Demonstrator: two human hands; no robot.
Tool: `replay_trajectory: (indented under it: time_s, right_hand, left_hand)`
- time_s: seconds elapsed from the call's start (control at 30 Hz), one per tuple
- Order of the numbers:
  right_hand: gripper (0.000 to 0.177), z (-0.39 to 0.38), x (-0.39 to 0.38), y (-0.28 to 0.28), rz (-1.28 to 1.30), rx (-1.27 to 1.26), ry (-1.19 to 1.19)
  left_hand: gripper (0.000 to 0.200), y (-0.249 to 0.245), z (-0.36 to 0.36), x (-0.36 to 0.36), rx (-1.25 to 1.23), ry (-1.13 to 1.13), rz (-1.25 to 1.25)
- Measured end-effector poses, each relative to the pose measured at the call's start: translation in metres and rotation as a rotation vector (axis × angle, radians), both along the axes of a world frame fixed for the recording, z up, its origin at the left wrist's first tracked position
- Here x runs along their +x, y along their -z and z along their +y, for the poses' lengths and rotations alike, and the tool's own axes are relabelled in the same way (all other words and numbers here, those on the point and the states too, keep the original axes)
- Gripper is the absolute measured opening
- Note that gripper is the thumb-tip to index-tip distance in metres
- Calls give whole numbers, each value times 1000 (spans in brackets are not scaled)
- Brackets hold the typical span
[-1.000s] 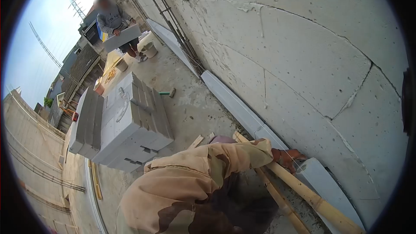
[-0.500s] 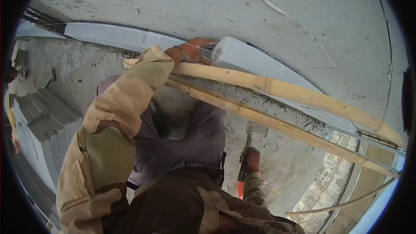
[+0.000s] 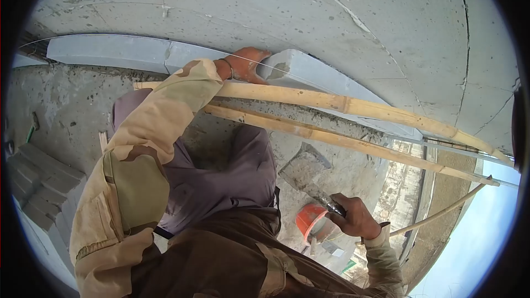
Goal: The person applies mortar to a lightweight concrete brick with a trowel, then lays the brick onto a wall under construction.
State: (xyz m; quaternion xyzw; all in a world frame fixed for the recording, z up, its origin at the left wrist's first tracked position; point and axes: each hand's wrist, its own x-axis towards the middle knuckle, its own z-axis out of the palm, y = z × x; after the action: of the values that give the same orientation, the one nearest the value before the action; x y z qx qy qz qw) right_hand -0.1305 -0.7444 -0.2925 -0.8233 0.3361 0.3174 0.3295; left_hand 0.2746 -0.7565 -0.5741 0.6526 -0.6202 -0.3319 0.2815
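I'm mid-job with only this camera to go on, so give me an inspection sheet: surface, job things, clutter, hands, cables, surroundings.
Surface: concrete floor, stained and rough.
Job things: pale block along the wall's foot; block row left of it, with a gap between; thin string strung along both; trowel, blade smeared.
Clutter: two bamboo poles beside the pale block; orange bucket; stacked blocks at the picture's left.
Hands: left hand spread at the gap; right hand grips the trowel's handle.
Cables: nothing seen.
Surroundings: large wall with visible joints; sky at lower right.
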Motion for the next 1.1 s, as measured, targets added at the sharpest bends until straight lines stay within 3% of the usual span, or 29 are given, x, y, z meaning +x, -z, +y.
replay_trajectory:
  time_s: [0.13, 0.2, 0.27, 0.33, 0.37, 0.5, 0.6, 0.67, 0.7, 0.73, 0.8, 0.83, 0.9, 1.1]
  right_hand:
    - [41, 4, 106, -80, 6, -97, -140]
    - [45, 9, 150, -101, -128, -357, -341]
    - [48, 4, 194, -110, -81, -541, -510]
    - [44, -3, 239, -112, -8, -645, -641]
    - [42, -9, 256, -108, 60, -693, -686]
    - [38, -17, 313, -85, 155, -807, -878]
    - [36, -22, 337, -64, 128, -750, -979]
    - [34, -22, 346, -50, 179, -745, -951]
    - [32, -23, 348, -44, 222, -730, -928]
    - [32, -26, 349, -41, 225, -735, -918]
    - [30, -33, 347, -34, 325, -752, -918]
    - [30, -40, 347, -30, 328, -752, -909]
    - [29, -51, 348, -26, 506, -745, -946]
    - [21, -46, 346, -23, 293, -761, -907]
  left_hand:
    - [99, 3, -2, 6, -102, 56, -58]
    - [97, 20, -3, 5, -170, 53, -31]
    - [96, 25, -2, 9, -240, 37, -3]
    - [93, 23, 2, 9, -202, 50, 61]
    - [92, 50, -10, 5, -347, 33, 75]
    - [94, 40, -6, 9, -355, 36, 92]
    - [89, 37, -5, 7, -177, 90, 62]
    - [100, 52, -7, 2, -218, 19, 127]
    - [105, 59, -15, 2, -33, 74, 147]
    - [105, 66, -17, -1, -38, 83, 145]
    - [103, 71, -13, -6, -407, -50, -2]
    - [103, 72, -15, -5, -409, -41, 0]
    - [105, 51, -9, 6, -232, 103, 231]
    - [98, 59, -9, -2, -345, -4, 166]
